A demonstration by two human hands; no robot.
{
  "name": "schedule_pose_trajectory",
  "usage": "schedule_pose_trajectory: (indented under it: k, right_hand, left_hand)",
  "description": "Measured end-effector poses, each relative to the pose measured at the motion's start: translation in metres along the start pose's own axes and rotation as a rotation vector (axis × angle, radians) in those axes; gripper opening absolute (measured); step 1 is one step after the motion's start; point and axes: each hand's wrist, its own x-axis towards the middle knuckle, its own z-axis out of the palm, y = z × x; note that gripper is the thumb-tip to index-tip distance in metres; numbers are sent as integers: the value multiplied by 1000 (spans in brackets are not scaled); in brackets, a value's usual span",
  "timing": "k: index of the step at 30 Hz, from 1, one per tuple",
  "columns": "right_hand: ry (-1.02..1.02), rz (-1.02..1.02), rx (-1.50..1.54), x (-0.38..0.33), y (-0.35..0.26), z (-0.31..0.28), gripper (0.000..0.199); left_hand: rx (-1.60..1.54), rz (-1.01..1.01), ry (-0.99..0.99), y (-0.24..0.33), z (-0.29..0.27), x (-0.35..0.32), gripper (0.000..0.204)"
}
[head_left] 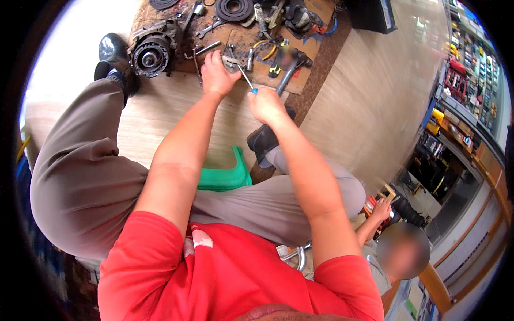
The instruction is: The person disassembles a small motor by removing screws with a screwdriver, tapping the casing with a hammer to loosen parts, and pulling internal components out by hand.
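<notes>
My right hand [266,104] is closed round the blue handle of a screwdriver [245,77], whose thin shaft points up and left. The screwdriver's tip meets a small flat metal part [231,60] at the fingers of my left hand [215,75]. My left thumb and fingers pinch that part, and its far side is partly hidden. Beyond my left hand a metal rod [208,48] lies on stained cardboard [238,38]. A hammer [288,74] lies just past my right hand, beside a yellow-and-black tool [274,69].
A round-faced machine unit [150,58] stands at left near my shoe [113,49]. Wrenches [209,29], a black ring [234,8] and dark gloves [300,20] lie farther back. A green plastic stool [227,176] is below me. Another person's hand [381,209] shows at lower right.
</notes>
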Motion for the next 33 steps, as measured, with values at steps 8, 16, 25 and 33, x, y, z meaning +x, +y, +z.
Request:
schedule_pose_trajectory:
  k: [8, 16, 25, 33]
  right_hand:
    - [-120, 111, 338, 3, -3, 16, 46]
    - [-270, 156, 796, 6, 9, 18, 35]
    - [-376, -51, -126, 38, 13, -56, 45]
    - [-123, -191, -475, 25, 9, -54, 31]
  left_hand:
    - [26, 9, 45, -3, 5, -1, 92]
    - [27, 6, 22, 0, 0, -5, 93]
    - [-20, 26, -19, 1, 0, -3, 94]
    - [-12, 2, -41, 4, -8, -5, 95]
